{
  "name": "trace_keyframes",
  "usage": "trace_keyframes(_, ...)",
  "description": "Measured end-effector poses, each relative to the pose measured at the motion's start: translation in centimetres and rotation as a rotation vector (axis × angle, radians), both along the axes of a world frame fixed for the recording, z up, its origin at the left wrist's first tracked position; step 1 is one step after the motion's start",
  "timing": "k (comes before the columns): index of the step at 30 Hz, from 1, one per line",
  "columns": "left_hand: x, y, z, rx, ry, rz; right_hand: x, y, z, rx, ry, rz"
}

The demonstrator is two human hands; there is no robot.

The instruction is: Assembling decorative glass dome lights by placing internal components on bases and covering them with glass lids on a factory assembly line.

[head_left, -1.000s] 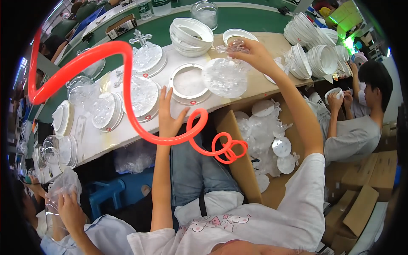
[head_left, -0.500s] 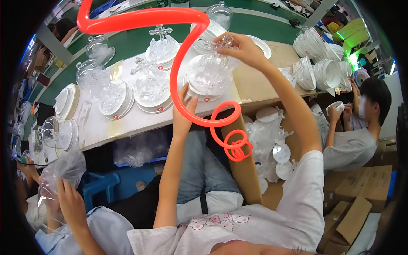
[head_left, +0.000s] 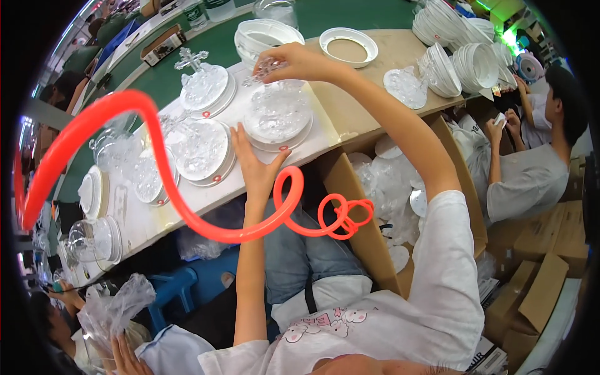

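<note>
A white round base [head_left: 284,147] with a clear, crystal-like ornament [head_left: 275,112] on top sits near the table's front edge. My left hand [head_left: 255,167] is at its near left side, thumb and fingers spread against the rim. Above the far side of the ornament, my right hand [head_left: 299,62] pinches a clear cross [head_left: 267,67] between its fingertips. Whether the cross touches the ornament below, I cannot tell. On the left stands a similar base [head_left: 219,103] carrying an upright clear cross [head_left: 190,59]. Another clear ornament on a white base [head_left: 203,150] lies just left of my left hand.
A red coiled tube [head_left: 234,234] crosses the view before my left forearm. White rings [head_left: 349,47] and stacked white bases [head_left: 437,25] stand behind. A cardboard box [head_left: 359,219] of bagged clear parts adjoins my lap. Co-workers sit at right [head_left: 531,156] and lower left [head_left: 128,359].
The view has turned, shifting the table. My right hand has brought the cross leftward over the ornament. The fingers of my left hand have spread wider at the base, and the red tube has swung leftward.
</note>
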State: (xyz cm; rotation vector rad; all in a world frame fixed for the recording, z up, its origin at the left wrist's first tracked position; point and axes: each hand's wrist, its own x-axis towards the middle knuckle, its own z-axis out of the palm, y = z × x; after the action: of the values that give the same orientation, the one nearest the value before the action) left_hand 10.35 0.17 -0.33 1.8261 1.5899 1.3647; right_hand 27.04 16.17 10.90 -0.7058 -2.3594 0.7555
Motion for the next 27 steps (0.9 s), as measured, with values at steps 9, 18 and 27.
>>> trace_keyframes(9,-0.7,0.9,-0.7,-0.023,-0.045,-0.005,-1.6,0.8,-1.0,0.034,-0.008,0.021)
trace_keyframes(18,-0.4,1.2,-1.0,-0.021,-0.138,0.003,-2.2,1.4,-2.2,0.133,-0.001,-0.070)
trace_keyframes(27,-0.3,1.0,-1.0,-0.007,-0.094,0.041,-2.1,1.4,-1.3,0.096,-0.094,-0.025)
